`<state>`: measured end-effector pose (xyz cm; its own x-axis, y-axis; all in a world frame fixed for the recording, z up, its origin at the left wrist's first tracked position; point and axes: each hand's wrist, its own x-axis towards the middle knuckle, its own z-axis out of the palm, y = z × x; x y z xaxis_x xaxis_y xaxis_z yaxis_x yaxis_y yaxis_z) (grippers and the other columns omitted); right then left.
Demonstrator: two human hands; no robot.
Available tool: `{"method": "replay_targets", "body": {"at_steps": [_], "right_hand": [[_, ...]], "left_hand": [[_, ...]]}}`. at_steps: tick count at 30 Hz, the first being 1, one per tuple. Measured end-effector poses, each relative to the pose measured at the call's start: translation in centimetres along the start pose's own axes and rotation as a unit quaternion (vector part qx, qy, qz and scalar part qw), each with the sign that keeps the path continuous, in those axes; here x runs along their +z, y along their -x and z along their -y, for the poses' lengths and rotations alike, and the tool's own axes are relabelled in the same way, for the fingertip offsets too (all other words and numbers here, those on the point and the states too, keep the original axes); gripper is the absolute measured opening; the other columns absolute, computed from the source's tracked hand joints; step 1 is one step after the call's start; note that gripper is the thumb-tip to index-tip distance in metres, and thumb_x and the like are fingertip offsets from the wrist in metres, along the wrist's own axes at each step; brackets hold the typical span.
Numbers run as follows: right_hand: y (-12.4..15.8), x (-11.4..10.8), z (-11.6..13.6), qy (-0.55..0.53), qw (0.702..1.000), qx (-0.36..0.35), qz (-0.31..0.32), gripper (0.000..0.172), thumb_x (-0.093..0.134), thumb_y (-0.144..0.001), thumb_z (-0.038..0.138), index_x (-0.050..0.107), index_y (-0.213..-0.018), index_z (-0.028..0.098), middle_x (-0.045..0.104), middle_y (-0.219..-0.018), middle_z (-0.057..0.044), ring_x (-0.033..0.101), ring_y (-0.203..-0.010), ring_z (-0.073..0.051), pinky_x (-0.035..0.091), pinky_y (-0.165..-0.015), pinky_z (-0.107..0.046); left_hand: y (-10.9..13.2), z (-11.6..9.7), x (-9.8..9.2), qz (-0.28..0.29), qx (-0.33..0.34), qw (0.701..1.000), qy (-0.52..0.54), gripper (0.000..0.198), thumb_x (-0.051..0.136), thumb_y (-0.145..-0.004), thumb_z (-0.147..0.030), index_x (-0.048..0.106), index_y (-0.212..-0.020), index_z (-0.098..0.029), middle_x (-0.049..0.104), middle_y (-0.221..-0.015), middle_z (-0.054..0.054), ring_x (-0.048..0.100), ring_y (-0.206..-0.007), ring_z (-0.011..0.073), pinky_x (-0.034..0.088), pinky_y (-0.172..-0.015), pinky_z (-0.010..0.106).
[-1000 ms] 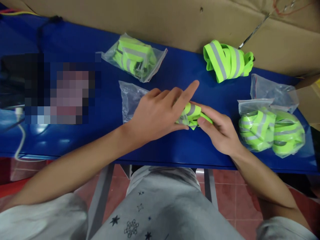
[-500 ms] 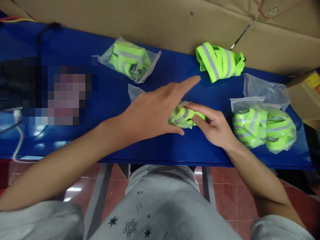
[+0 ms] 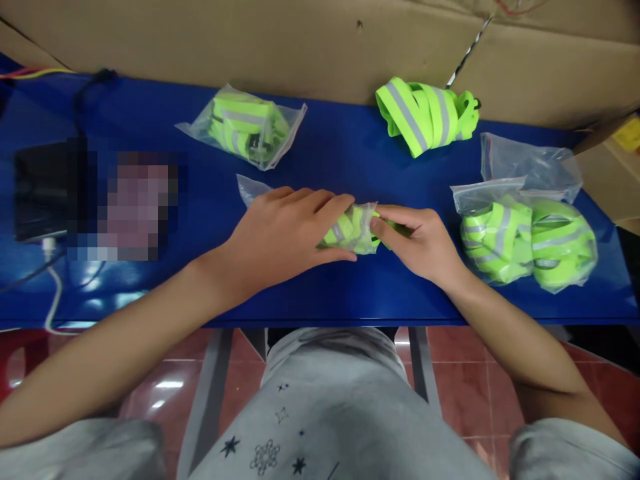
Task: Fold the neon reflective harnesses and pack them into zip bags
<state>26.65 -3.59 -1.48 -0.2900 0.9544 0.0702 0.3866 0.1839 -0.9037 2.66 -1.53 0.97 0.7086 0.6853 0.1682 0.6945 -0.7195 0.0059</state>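
Observation:
My left hand [image 3: 285, 233] is wrapped over a clear plastic bag [image 3: 250, 190] on the blue table [image 3: 330, 153], its fingers curled round the bag's mouth. A folded neon-yellow reflective band [image 3: 350, 230] sits partly inside that mouth. My right hand [image 3: 417, 240] pinches the band's other end from the right. Both hands meet at the middle of the table, near its front edge.
A bagged band [image 3: 243, 127] lies at the back left, a loose band [image 3: 425, 117] at the back right. Two filled bags [image 3: 525, 240] and an empty bag [image 3: 533, 167] lie at the right. Cardboard [image 3: 300, 40] stands behind; a dark device with a white cable [image 3: 53, 293] sits left.
My left index finger, stretched out before, has curled down onto the bag. The band has gone further into the bag's mouth. The view has shifted a little.

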Motion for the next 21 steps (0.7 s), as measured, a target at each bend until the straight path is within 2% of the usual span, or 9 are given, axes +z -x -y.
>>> {"method": "replay_targets", "body": {"at_steps": [2, 4, 8, 10, 13, 15, 17, 19, 21], "right_hand": [[-0.1, 0.0, -0.2, 0.013, 1.0, 0.006, -0.014, 0.026, 0.064, -0.101, 0.041, 0.082, -0.097, 0.024, 0.078, -0.098, 0.0, 0.072, -0.09, -0.02, 0.056, -0.085, -0.032], [-0.3, 0.1, -0.4, 0.005, 1.0, 0.009, 0.002, 0.029, 0.062, -0.102, 0.043, 0.079, -0.091, 0.022, 0.075, -0.089, 0.0, 0.068, -0.083, -0.017, 0.052, -0.079, -0.03], [-0.5, 0.4, -0.6, -0.08, 0.992, 0.029, 0.089, 0.039, 0.063, -0.099, 0.052, 0.068, -0.08, 0.018, 0.062, -0.075, 0.001, 0.054, -0.07, -0.012, 0.043, -0.066, -0.027], [-0.4, 0.6, -0.7, -0.175, 0.975, 0.062, 0.123, 0.04, 0.069, -0.092, 0.054, 0.063, -0.075, 0.019, 0.058, -0.071, 0.001, 0.051, -0.068, -0.012, 0.043, -0.063, -0.026], [-0.2, 0.7, -0.8, -0.329, 0.92, 0.133, 0.168, 0.038, 0.073, -0.084, 0.058, 0.065, -0.077, 0.021, 0.06, -0.071, 0.0, 0.055, -0.066, -0.015, 0.05, -0.062, -0.029], [-0.1, 0.5, -0.7, -0.379, 0.895, 0.147, 0.182, 0.039, 0.073, -0.083, 0.062, 0.072, -0.091, 0.023, 0.07, -0.084, -0.002, 0.067, -0.079, -0.019, 0.059, -0.076, -0.034], [0.0, 0.2, -0.5, -0.375, 0.898, 0.142, 0.184, 0.046, 0.069, -0.086, 0.066, 0.076, -0.109, 0.027, 0.077, -0.108, -0.003, 0.073, -0.101, -0.023, 0.061, -0.096, -0.039], [0.1, -0.4, -0.2, -0.313, 0.92, 0.134, 0.195, 0.05, 0.061, -0.095, 0.066, 0.074, -0.126, 0.029, 0.076, -0.127, -0.002, 0.071, -0.12, -0.023, 0.057, -0.111, -0.041], [0.3, -1.0, 0.3, -0.204, 0.958, 0.084, 0.185, 0.047, 0.054, -0.104, 0.058, 0.07, -0.138, 0.029, 0.069, -0.144, -0.001, 0.062, -0.139, -0.023, 0.046, -0.125, -0.041]], "left_hand": [[-0.1, -0.1, 0.1, 0.0, -0.01, 1.0, -0.002, 0.073, 0.065, -0.092, -0.073, 0.061, -0.138, -0.016, 0.078, -0.12, 0.013, 0.077, -0.098, 0.0309, 0.055, -0.08, 0.039], [-0.4, -0.6, 0.2, 0.012, -0.023, 1.0, -0.014, 0.075, 0.066, -0.091, -0.073, 0.059, -0.139, -0.016, 0.078, -0.116, 0.012, 0.076, -0.098, 0.0303, 0.054, -0.079, 0.037], [-1.8, -2.4, -0.4, 0.058, -0.012, 0.998, -0.022, 0.074, 0.079, -0.087, -0.062, 0.061, -0.137, -0.011, 0.078, -0.111, 0.015, 0.076, -0.096, 0.0335, 0.052, -0.079, 0.038], [-2.6, -3.2, -1.1, 0.094, -0.013, 0.995, 0.031, 0.064, 0.078, -0.089, -0.061, 0.064, -0.13, -0.014, 0.078, -0.108, 0.013, 0.076, -0.094, 0.0328, 0.052, -0.078, 0.038], [-3.4, -3.8, -2.3, 0.149, -0.035, 0.98, 0.128, 0.052, 0.07, -0.093, -0.065, 0.066, -0.121, -0.021, 0.079, -0.105, 0.006, 0.077, -0.094, 0.0315, 0.049, -0.072, 0.035], [-3.7, -3.5, -2.7, 0.152, -0.063, 0.972, 0.17, 0.047, 0.064, -0.097, -0.064, 0.065, -0.122, -0.025, 0.079, -0.111, 0.003, 0.076, -0.1, 0.0312, 0.049, -0.073, 0.035], [-3.6, -2.8, -2.6, 0.135, -0.084, 0.966, 0.202, 0.048, 0.063, -0.096, -0.063, 0.065, -0.126, -0.026, 0.079, -0.115, 0.003, 0.075, -0.103, 0.0308, 0.05, -0.075, 0.035], [-3.2, -1.9, -2.2, 0.126, -0.097, 0.961, 0.227, 0.052, 0.065, -0.093, -0.065, 0.066, -0.125, -0.025, 0.08, -0.111, 0.004, 0.075, -0.098, 0.0302, 0.049, -0.074, 0.034], [-2.6, -0.9, -1.8, 0.117, -0.125, 0.956, 0.238, 0.051, 0.063, -0.093, -0.067, 0.068, -0.12, -0.024, 0.08, -0.102, 0.004, 0.075, -0.09, 0.0282, 0.047, -0.07, 0.033]]}}
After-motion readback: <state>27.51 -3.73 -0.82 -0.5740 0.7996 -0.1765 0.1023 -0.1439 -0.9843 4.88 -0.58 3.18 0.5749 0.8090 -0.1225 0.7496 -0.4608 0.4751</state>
